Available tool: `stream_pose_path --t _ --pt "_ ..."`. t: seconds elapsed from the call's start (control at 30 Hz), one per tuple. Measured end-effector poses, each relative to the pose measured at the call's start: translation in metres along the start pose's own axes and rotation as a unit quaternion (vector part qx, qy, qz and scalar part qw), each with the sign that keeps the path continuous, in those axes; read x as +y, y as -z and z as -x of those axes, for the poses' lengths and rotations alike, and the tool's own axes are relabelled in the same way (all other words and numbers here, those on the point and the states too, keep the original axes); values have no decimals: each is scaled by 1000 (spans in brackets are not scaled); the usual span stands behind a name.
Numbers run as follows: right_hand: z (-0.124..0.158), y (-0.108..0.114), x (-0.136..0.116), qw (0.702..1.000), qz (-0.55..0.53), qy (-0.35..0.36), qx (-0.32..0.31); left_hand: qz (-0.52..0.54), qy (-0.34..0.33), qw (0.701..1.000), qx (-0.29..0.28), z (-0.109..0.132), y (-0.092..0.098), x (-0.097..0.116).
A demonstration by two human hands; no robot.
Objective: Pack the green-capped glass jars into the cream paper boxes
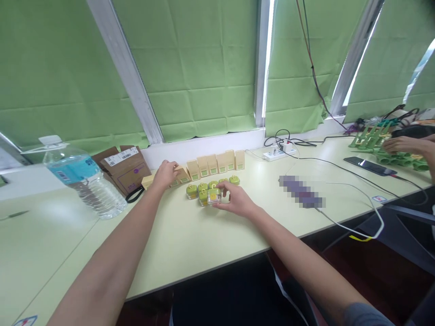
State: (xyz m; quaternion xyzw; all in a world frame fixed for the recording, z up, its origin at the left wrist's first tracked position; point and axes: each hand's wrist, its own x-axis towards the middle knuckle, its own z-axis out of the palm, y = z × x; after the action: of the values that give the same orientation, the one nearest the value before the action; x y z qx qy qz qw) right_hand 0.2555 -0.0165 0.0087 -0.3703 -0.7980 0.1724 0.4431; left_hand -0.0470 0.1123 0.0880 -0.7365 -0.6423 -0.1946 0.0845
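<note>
My right hand (236, 199) pinches a small clear container (214, 196) with a green lid and a yellow mark on its front. Similar green-lidded containers, several in all, sit close together on the table, among them one at the left (192, 192) and one at the right (234, 180). Behind them runs a row of small tan cardboard boxes (203, 167) with green labels. At the row's left part, my left hand (165, 173) is curled over a small cardboard box (183, 174) that leans; its fingertips are partly hidden.
A large water bottle (84, 181) and an opened brown carton (124, 170) stand at the left. Right of my hands lie a blurred-out object (302, 192) with a white cable, a power strip (279, 152) and a phone (369, 166). Another person's hand (404, 145) is near green plastic parts.
</note>
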Motion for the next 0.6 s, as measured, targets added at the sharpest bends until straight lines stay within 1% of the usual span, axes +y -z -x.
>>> stream_pose_path --t 0.1,0.2,0.27,0.3,0.37,0.43,0.53,0.6 --pt "0 0 2 1000 -6 0 10 27 -8 998 51 12 15 -2" --pt "0 0 4 1000 -12 4 27 73 -8 992 100 33 35 -1" --pt "0 0 4 999 -18 7 35 133 -6 982 133 51 47 1" --pt "0 -1 3 999 -23 10 38 181 -8 974 137 60 51 3" --pt "1 0 0 998 -36 14 44 286 -32 950 123 78 57 9" --pt "2 1 -4 997 -51 22 50 365 -55 924 98 93 59 19" --pt "3 7 -11 994 -71 56 69 467 -82 879 47 108 56 38" --pt "3 11 -14 990 -78 87 77 504 -98 858 6 113 51 51"
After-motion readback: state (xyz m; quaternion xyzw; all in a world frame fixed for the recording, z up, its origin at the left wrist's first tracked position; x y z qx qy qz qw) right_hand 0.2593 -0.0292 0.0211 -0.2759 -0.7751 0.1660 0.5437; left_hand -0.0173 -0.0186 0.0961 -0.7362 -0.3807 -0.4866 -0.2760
